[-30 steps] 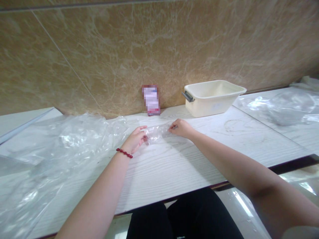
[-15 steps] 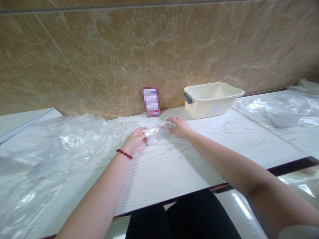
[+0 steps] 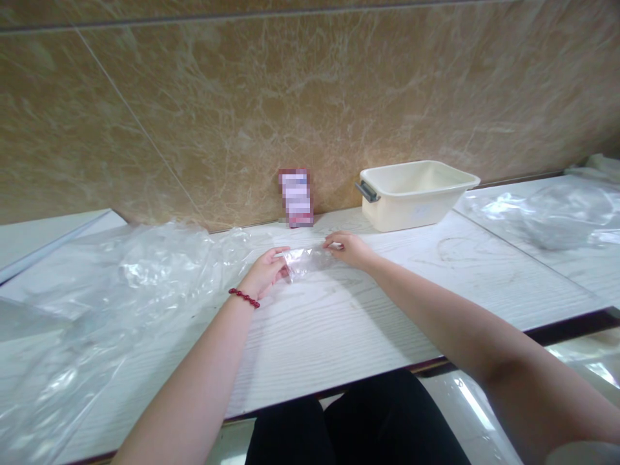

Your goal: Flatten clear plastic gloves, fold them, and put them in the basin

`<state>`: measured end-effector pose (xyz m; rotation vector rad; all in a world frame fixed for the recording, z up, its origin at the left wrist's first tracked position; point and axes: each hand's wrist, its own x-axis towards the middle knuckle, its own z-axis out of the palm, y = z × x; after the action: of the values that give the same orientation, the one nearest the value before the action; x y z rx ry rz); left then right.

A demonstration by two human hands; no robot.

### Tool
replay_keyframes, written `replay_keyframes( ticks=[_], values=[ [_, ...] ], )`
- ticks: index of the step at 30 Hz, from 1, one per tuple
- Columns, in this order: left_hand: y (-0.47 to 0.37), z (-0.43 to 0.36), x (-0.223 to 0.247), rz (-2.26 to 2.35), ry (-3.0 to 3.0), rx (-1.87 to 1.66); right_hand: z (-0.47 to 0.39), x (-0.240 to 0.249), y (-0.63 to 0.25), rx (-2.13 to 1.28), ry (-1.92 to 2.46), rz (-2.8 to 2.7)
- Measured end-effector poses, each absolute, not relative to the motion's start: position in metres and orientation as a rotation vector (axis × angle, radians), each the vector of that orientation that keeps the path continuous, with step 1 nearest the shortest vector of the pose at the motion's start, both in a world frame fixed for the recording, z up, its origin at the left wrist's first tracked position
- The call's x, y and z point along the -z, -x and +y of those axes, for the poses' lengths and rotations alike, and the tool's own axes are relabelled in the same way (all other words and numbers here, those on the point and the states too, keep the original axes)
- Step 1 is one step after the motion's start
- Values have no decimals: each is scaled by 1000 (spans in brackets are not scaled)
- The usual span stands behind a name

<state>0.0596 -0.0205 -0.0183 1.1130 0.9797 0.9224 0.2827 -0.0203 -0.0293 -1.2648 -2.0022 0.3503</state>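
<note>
Between my two hands, just above the white wood-grain table [image 3: 320,342], is a small clear plastic bag [image 3: 306,262]. My left hand [image 3: 268,270], with a red bead bracelet [image 3: 245,298] at the wrist, grips the bag's left end between thumb and fingers. At its right end my right hand [image 3: 346,248] pinches the plastic with thumb and fingertips together. The bag is see-through, and its far edges are hard to make out.
A heap of clear plastic [image 3: 155,265] spreads over the table's left side. A cream tub [image 3: 407,210] with a grey handle stands by the marble wall [image 3: 232,116]. Left of it leans a blurred-out upright object [image 3: 297,199]. More clear plastic [image 3: 557,210] lies far right.
My right hand's fingers have closed from a looser, spread pose into a pinch at the bag's right end. My left hand keeps its hold; the whole view has shifted slightly.
</note>
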Motion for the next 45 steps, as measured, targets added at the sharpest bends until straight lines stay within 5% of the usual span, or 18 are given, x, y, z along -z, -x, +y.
replay_keyframes(
  ticks=[26, 45],
  values=[
    [-58, -17, 24, 1073, -1102, -954, -25, 21, -290, -302, 1279, -2399],
    [-62, -23, 28, 1121, -1480, -835, -34, 15, -281, -186, 1422, -1978]
  ],
)
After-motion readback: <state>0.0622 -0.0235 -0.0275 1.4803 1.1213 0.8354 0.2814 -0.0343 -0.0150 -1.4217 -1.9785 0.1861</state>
